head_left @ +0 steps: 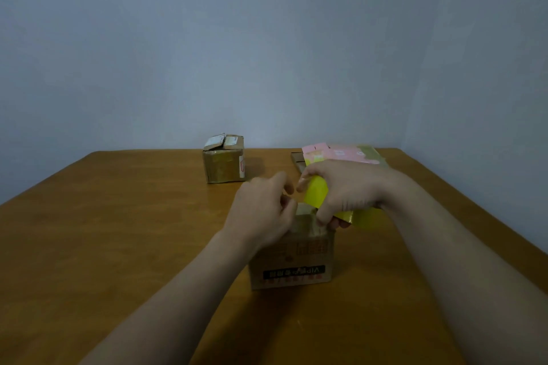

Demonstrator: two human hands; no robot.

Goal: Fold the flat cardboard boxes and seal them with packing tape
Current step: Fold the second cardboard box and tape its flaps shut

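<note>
Near box [292,261]: it stands on the table [118,231] just in front of us, printed side towards us, with its top under both our hands.
Left hand [261,210]: it sits over the box's top left with the fingers curled and bunched. We cannot tell whether they pinch a loose end of tape.
Right hand [347,190]: it is wrapped round the yellow tape roll [315,194], fingers over the top and thumb beneath.
Relation that matters: the roll sits just right of our left fingertips and above the box's top right edge. We judge the tape must be drawn leftward across the flaps, and the left hand is the nearer one to press it down.
Hard to make out: our hands cover the flaps and their seam, and no tape strip shows.
Far box [224,161]: it is folded up and stands well beyond us, left of centre.
Flat boxes [341,154]: a pink-topped stack lies at the far right, partly behind our right hand.
</note>
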